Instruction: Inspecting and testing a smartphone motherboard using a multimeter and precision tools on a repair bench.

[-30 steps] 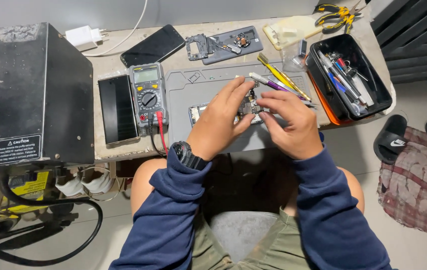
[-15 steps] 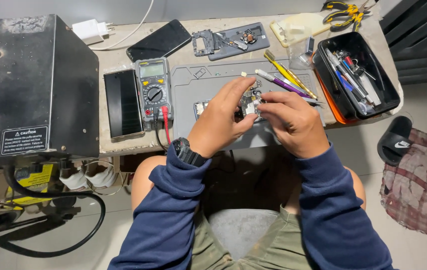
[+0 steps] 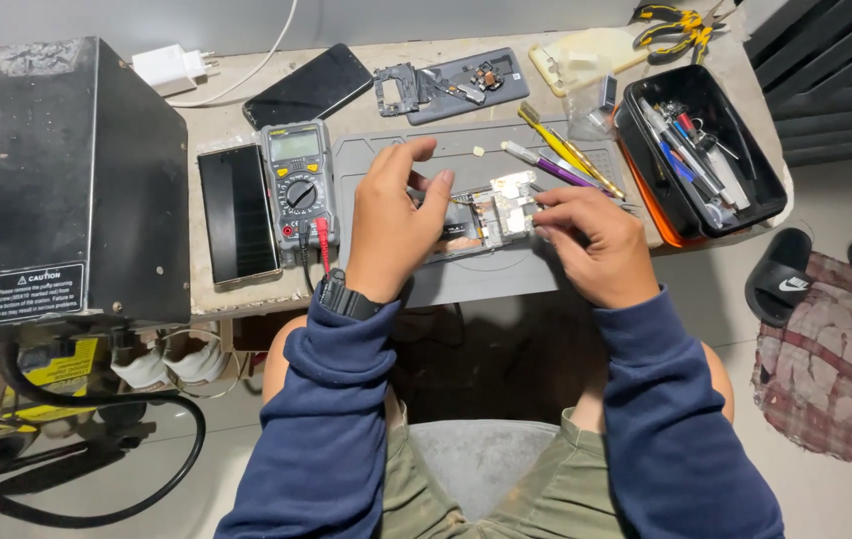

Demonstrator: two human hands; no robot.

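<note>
Cluttered workbench (image 3: 246,294), pale floor (image 3: 835,489), slippers (image 3: 780,274)

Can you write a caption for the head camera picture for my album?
Two hands, left hand and right hand, work on an opened phone on a grey mat beside a multimeter.

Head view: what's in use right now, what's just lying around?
In use: opened phone with bare circuit boards, left hand, right hand, grey work mat.
Lying about: grey multimeter, black tool tray, two dark phones, white charger.
</note>
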